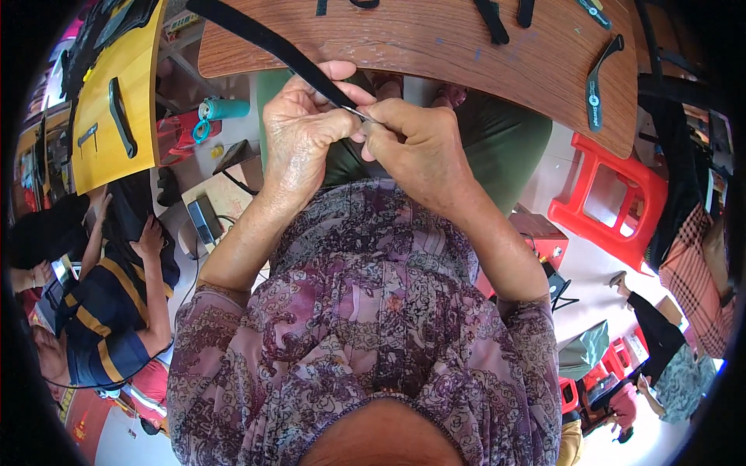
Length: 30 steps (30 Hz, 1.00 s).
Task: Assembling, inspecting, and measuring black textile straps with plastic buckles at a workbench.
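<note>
My left hand (303, 120) is closed around a long black fabric strap (264, 39), whose free length runs up to the left over the table edge. My right hand (416, 144) pinches close against it, fingertips nearly touching my left thumb. Between the two hands, at the strap's lower end, shows a thin shiny metal piece (364, 116) held in my right fingers; its kind is mostly hidden by them. Both hands are above my lap, just short of the wooden table (420, 54).
More black straps lie on the table, one with a printed blue end (594, 97) at the right. A yellow table (128, 46) with straps is at the left. A teal bottle (225, 109) and a red plastic stool (606, 206) stand nearby. People sit on both sides.
</note>
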Tool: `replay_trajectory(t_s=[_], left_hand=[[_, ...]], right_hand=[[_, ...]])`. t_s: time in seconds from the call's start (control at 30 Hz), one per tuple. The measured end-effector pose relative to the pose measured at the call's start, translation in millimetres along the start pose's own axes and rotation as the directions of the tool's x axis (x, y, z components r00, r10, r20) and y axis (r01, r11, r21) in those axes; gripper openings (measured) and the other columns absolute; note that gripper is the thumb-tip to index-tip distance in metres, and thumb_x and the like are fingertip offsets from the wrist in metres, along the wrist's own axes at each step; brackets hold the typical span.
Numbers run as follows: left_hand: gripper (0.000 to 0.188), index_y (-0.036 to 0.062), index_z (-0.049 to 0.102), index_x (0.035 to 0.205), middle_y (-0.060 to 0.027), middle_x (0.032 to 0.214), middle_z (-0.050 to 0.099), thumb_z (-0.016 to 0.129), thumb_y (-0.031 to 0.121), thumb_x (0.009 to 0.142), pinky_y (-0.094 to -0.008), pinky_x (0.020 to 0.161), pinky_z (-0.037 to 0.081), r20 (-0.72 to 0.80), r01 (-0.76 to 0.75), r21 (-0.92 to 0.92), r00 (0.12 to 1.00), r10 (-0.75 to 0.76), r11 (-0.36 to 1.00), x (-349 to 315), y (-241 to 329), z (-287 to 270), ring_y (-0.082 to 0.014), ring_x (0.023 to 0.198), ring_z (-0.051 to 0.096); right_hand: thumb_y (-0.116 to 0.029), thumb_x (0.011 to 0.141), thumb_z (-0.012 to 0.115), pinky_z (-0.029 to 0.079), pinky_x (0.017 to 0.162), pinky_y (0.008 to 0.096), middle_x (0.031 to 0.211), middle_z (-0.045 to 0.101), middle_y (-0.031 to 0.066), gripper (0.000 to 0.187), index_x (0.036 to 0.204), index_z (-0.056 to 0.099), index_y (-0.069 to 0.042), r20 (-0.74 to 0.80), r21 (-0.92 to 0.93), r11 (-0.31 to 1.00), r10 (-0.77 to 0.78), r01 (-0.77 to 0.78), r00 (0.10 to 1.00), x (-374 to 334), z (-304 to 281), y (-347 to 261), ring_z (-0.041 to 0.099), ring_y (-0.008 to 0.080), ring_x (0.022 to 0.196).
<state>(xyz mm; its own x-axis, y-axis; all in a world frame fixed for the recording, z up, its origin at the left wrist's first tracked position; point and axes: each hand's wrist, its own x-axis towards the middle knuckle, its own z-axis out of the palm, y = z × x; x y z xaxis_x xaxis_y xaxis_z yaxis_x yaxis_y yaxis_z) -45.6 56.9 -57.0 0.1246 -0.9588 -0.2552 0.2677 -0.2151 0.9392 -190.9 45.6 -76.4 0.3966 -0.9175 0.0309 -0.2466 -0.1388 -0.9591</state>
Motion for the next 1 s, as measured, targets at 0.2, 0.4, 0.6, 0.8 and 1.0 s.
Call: replay_trajectory(t_s=[0.2, 0.4, 0.6, 0.8, 1.0], left_hand=[[0.048, -0.007, 0.049, 0.111, -0.0135, 0.087, 0.062, 0.054, -0.017, 0.065, -0.0248, 0.06, 0.05, 0.04, 0.035, 0.047, 0.998, -0.037, 0.998, -2, -2, 1, -0.0138, 0.067, 0.058], [0.051, -0.0054, 0.055, 0.111, -0.008, 0.092, 0.063, 0.055, -0.014, 0.06, -0.024, 0.073, 0.047, 0.021, 0.047, 0.051, 0.999, -0.048, 0.998, -4, -4, 0, -0.014, 0.08, 0.059], [0.053, -0.0054, 0.055, 0.113, -0.0078, 0.093, 0.063, 0.053, -0.015, 0.061, -0.0232, 0.072, 0.047, 0.046, 0.09, 0.051, 0.995, -0.092, 0.995, -5, -1, -2, -0.013, 0.081, 0.059], [0.056, -0.0046, 0.054, 0.115, -0.0079, 0.095, 0.063, 0.048, -0.017, 0.061, -0.0232, 0.073, 0.047, 0.077, 0.048, 0.081, 0.996, -0.055, 0.996, -8, -4, -3, -0.0125, 0.083, 0.059], [0.058, -0.0042, 0.054, 0.116, -0.0077, 0.095, 0.063, 0.044, -0.018, 0.06, -0.0225, 0.076, 0.047, 0.111, 0.049, 0.039, 0.992, -0.053, 0.998, -6, -7, -4, -0.0124, 0.083, 0.059]], right_hand=[[-0.004, 0.068, 0.059, 0.045, 0.048, 0.0433, 0.056, 0.053, 0.0218, 0.006, 0.066, 0.056, 0.0, -0.048, -0.061, 0.996, -0.074, 0.071, 0.996, 4, 0, 0, 0.057, 0.0375, 0.053], [-0.004, 0.069, 0.059, 0.045, 0.047, 0.0384, 0.052, 0.052, 0.0199, 0.01, 0.062, 0.054, 0.002, 0.012, 0.098, 0.993, 0.058, -0.059, 0.998, 7, -4, 0, 0.059, 0.0296, 0.047], [-0.003, 0.07, 0.06, 0.044, 0.046, 0.0349, 0.051, 0.052, 0.0171, 0.013, 0.062, 0.052, 0.004, 0.14, 0.21, 0.968, 0.111, -0.139, 0.984, 10, -11, -6, 0.058, 0.0218, 0.046], [-0.002, 0.069, 0.059, 0.043, 0.046, 0.0385, 0.054, 0.052, 0.0217, 0.009, 0.065, 0.053, 0.003, 0.093, 0.04, 0.997, -0.063, 0.059, 0.994, 12, -5, 3, 0.057, 0.0348, 0.049], [0.0, 0.068, 0.06, 0.043, 0.045, 0.0366, 0.053, 0.052, 0.0198, 0.006, 0.069, 0.054, 0.003, 0.031, 0.179, 0.983, 0.021, -0.027, 0.999, 6, 1, 6, 0.057, 0.0292, 0.046]])
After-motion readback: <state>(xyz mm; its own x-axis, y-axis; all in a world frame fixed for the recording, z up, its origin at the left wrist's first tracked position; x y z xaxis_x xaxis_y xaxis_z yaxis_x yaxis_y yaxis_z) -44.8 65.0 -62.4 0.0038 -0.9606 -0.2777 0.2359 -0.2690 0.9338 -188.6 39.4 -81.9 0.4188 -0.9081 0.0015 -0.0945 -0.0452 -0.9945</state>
